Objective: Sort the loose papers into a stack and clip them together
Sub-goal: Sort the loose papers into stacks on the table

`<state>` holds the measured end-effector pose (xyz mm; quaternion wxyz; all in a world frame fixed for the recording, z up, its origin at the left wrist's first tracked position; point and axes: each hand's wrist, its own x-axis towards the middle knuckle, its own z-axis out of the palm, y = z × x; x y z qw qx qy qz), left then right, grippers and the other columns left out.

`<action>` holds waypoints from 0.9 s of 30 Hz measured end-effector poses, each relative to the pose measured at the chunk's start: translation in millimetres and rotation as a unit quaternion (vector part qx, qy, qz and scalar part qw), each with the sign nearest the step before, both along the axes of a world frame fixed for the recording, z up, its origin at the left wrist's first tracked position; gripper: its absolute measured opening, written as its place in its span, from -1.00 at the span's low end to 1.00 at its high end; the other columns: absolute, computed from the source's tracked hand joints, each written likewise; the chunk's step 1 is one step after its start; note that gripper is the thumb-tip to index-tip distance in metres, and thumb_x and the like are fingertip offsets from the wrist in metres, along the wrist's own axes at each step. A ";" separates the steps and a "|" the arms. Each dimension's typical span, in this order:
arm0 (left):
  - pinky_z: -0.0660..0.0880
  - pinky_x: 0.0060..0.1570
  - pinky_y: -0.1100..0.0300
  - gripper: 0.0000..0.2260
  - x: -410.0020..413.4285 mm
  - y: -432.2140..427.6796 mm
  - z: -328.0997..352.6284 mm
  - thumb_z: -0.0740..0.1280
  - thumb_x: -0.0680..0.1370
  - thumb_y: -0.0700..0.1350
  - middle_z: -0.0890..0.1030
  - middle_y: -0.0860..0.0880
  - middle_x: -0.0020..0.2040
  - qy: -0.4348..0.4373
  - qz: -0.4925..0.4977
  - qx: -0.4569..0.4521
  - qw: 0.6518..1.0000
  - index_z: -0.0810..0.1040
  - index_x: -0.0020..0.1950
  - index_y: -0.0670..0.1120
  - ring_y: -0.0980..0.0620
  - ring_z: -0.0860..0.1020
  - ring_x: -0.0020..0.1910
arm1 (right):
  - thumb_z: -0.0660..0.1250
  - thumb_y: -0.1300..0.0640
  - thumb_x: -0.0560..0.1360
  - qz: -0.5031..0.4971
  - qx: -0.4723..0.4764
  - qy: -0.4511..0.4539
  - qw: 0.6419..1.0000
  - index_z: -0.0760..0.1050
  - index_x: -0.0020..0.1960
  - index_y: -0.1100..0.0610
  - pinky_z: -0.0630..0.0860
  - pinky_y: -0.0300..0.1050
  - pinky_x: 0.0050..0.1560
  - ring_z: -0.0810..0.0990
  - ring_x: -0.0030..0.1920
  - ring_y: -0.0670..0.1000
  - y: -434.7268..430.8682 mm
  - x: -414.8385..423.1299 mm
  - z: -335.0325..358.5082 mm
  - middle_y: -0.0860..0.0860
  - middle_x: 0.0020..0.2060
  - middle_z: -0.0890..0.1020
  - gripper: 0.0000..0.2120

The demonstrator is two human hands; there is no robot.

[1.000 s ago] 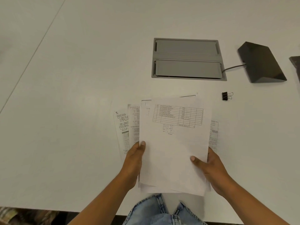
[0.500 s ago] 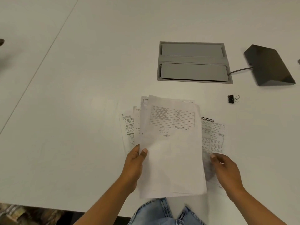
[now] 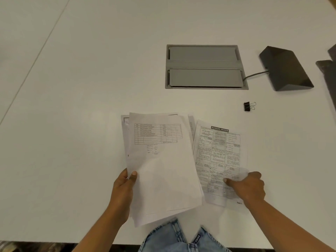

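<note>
My left hand (image 3: pixel 123 193) grips a stack of white papers (image 3: pixel 163 170) by its left edge, thumb on top; the top sheet carries a printed table. To its right a densely printed sheet headed "Banking System" (image 3: pixel 218 157) lies on the white table (image 3: pixel 72 124). My right hand (image 3: pixel 249 186) pinches that sheet's lower right corner, which curls up around the fingers. A small black binder clip (image 3: pixel 249 106) lies on the table beyond the papers, to the right, apart from both hands.
A grey recessed cable hatch (image 3: pixel 205 67) sits in the table behind the papers. A dark wedge-shaped device (image 3: pixel 285 70) with a cable stands at the right, another dark object (image 3: pixel 329 77) at the far right edge. The table's near edge runs just under the stack, above my jeans.
My right hand let go of the stack, moved right and took hold of the Banking System sheet. The sheets at the stack's left were gathered in; my left hand kept its hold.
</note>
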<state>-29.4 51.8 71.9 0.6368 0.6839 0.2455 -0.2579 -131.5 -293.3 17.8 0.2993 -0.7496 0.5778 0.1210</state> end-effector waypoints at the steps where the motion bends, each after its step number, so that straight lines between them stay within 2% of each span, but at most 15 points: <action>1: 0.58 0.13 -0.17 -0.82 0.3 0.0 0.2 0.25 0.67 -0.08 0.75 0.04 0.03 0.000 0.000 0.000 1.000 0.63 0.15 0.07 -0.15 0.67 0.08 | 0.69 -0.05 0.15 -0.024 0.017 -0.027 0.999 0.36 0.27 0.30 0.61 0.15 -0.03 0.60 0.09 0.28 -2.4 -0.7 -1.1 0.26 0.13 0.58 -0.12; 4: 0.58 0.14 -0.18 -0.82 1.7 -0.1 0.1 0.25 0.67 -0.07 0.75 0.02 0.05 -0.001 0.000 0.002 1.000 0.63 0.17 0.08 -0.16 0.67 0.08 | 0.64 0.05 0.26 -0.044 0.025 -0.083 0.995 0.55 0.07 0.20 0.63 0.05 -0.19 0.65 -0.10 0.19 -4.8 -4.4 -0.4 0.17 -0.02 0.68 -0.51; 6: 0.59 0.12 -0.17 -0.82 2.8 -0.1 -1.0 0.24 0.67 -0.06 0.75 0.03 0.05 -0.003 -0.002 0.005 1.000 0.63 0.16 0.10 -0.15 0.67 0.07 | 0.57 0.05 0.35 -0.029 -0.003 -0.108 0.994 0.55 -0.15 0.12 0.58 -0.06 -0.34 0.62 -0.26 0.10 -7.6 -8.1 1.4 0.10 -0.16 0.70 -0.76; 7: 0.60 0.08 -0.14 -0.82 3.3 -0.1 -1.6 0.24 0.67 -0.06 0.75 0.04 0.04 -0.003 -0.003 0.007 1.000 0.63 0.15 0.11 -0.14 0.68 0.06 | 0.55 0.05 0.38 -0.025 -0.011 -0.122 0.992 0.54 -0.23 0.09 0.56 -0.09 -0.42 0.61 -0.32 0.06 -9.6 -10.2 2.6 0.07 -0.23 0.69 -0.79; 9: 0.62 -0.02 -0.05 -0.82 4.4 -0.1 -2.5 0.24 0.67 -0.05 0.75 0.07 0.02 0.000 -0.002 0.013 1.000 0.63 0.13 0.12 -0.11 0.68 0.02 | 0.51 0.02 0.42 -0.017 -0.013 -0.134 0.991 0.55 -0.26 0.05 0.62 0.00 -0.41 0.62 -0.34 0.06 -15.3 -15.0 3.7 0.00 -0.31 0.66 -0.81; 11: 0.61 -0.09 0.00 -0.82 5.3 -0.9 -2.8 0.24 0.67 -0.05 0.75 0.09 -0.01 0.004 -0.002 0.016 1.000 0.63 0.12 0.12 -0.09 0.68 0.00 | 0.47 0.00 0.46 -0.003 -0.017 -0.126 0.992 0.60 -0.18 0.06 0.66 0.14 -0.26 0.65 -0.27 0.13 -21.3 -19.4 4.2 0.01 -0.27 0.68 -0.85; 17: 0.61 -0.09 -0.01 -0.83 6.3 -5.5 -1.8 0.24 0.67 -0.04 0.74 0.08 0.01 0.007 -0.005 0.025 1.000 0.62 0.09 0.14 -0.10 0.67 0.00 | 0.43 0.05 0.50 0.038 -0.080 -0.126 0.988 0.66 0.08 0.15 0.53 -0.08 -0.21 0.58 -0.26 0.13 -27.3 -31.2 1.0 0.14 -0.10 0.73 -0.78; 22: 0.59 0.01 -0.09 -0.83 7.7 -11.3 0.1 0.23 0.68 -0.03 0.70 0.01 0.10 0.003 -0.005 0.030 1.000 0.59 0.18 0.11 -0.14 0.65 0.05 | 0.44 0.06 0.49 0.031 -0.098 -0.128 0.986 0.65 0.12 0.12 0.57 -0.02 -0.15 0.64 -0.19 0.20 -24.6 -30.9 1.9 0.14 -0.09 0.73 -0.76; 27: 0.56 0.08 -0.18 -0.80 9.3 -13.8 2.9 0.21 0.68 -0.01 0.67 -0.01 0.12 0.001 -0.010 0.047 0.999 0.55 0.26 0.08 -0.16 0.63 0.04 | 0.43 0.07 0.49 0.008 -0.085 -0.159 0.984 0.66 0.03 0.12 0.62 0.07 -0.15 0.64 -0.22 0.19 -29.2 -31.0 3.9 0.11 -0.16 0.72 -0.83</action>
